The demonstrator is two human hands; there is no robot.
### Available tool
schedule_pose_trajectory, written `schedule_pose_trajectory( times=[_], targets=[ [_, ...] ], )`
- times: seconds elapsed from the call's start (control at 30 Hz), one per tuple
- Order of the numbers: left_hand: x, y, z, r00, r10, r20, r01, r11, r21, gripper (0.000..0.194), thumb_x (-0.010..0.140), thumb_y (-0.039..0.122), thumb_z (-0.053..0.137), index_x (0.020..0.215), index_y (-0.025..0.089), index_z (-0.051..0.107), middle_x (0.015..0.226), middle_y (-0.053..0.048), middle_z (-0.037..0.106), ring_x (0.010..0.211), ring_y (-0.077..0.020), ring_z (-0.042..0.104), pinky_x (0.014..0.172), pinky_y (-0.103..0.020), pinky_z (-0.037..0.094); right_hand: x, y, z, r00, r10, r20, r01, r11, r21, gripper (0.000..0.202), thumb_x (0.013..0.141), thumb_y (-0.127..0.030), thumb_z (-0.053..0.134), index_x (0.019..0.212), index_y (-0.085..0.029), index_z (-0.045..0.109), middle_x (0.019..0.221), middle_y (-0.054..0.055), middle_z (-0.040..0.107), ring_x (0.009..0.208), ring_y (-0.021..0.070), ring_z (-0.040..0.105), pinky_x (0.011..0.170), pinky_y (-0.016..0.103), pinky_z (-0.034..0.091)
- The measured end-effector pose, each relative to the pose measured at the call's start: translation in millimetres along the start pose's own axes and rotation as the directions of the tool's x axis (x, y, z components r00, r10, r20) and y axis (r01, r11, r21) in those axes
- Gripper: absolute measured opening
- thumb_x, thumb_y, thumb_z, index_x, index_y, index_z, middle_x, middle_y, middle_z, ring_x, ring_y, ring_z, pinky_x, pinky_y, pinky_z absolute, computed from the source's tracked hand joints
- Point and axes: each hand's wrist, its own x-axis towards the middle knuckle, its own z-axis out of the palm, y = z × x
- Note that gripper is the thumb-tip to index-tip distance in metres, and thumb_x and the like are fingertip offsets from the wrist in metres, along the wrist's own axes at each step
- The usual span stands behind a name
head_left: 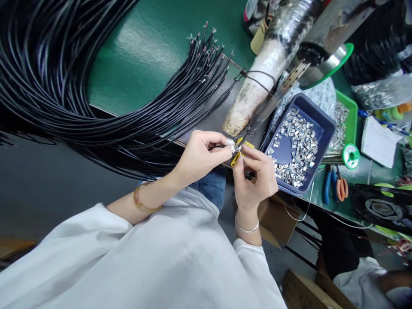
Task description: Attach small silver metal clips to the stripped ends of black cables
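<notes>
My left hand point(204, 155) is closed in a pinch, with white wrapping at its fingertips. A black cable point(217, 147) runs through its fingers toward the right. My right hand point(255, 175) meets it there, thumb and forefinger pinched on a small silvery metal connector point(237, 147) at the cable's end; the fingertips partly hide it. Just behind the fingertips, a yellow part point(236, 159) rests near the table edge. A thick bundle of black cables point(154, 113) curves across the table at left, their stripped ends fanned out toward the back.
A blue bin point(283, 141) of small metal shells stands right of my hands, a green tray point(351, 116) beyond it. A soldering iron point(299, 71) slants down beside a plastic-wrapped tube point(251, 96). Pliers point(340, 189), a solder spool point(350, 156) and a fan point(383, 209) lie farther right.
</notes>
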Motion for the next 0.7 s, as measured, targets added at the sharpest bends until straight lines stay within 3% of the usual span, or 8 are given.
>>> schedule_pose_trajectory(
  times=[0.33,0.47,0.7],
  targets=[
    [-0.6,6.2,-0.1,0.998,0.043,-0.042,-0.042,0.999,0.022,0.009,0.069,0.017,0.068,0.061,0.013,0.071,0.058,0.0,0.062,0.058,-0.0099,0.054,0.055,-0.021,0.045,6.6,-7.3,-3.2,0.999,0.036,0.011,-0.036,0.999,0.022,0.016,0.084,-0.007,0.07,0.09,-0.02,0.064,0.105,0.004,0.077,0.087,0.0129,0.074,0.064,0.022,0.061],
    [0.4,5.7,-2.7,1.0,0.016,-0.021,-0.016,0.999,0.029,0.008,0.069,0.017,0.068,0.063,0.014,0.072,0.059,0.0,0.064,0.058,-0.0102,0.056,0.055,-0.021,0.046,5.8,-7.3,-3.5,1.0,-0.002,0.029,0.002,1.0,0.001,0.016,0.084,-0.008,0.07,0.086,-0.02,0.06,0.105,0.004,0.077,0.09,0.0133,0.075,0.07,0.022,0.062],
    [0.3,4.8,-3.3,1.0,0.013,0.001,-0.014,0.998,0.053,0.01,0.071,0.019,0.068,0.064,0.013,0.073,0.059,-0.001,0.064,0.059,-0.0103,0.056,0.057,-0.021,0.047,4.2,-5.4,-2.6,1.0,0.016,0.025,-0.017,1.0,0.023,0.017,0.084,-0.006,0.069,0.088,-0.02,0.06,0.105,0.005,0.077,0.09,0.0125,0.074,0.063,0.019,0.059]
  ],
)
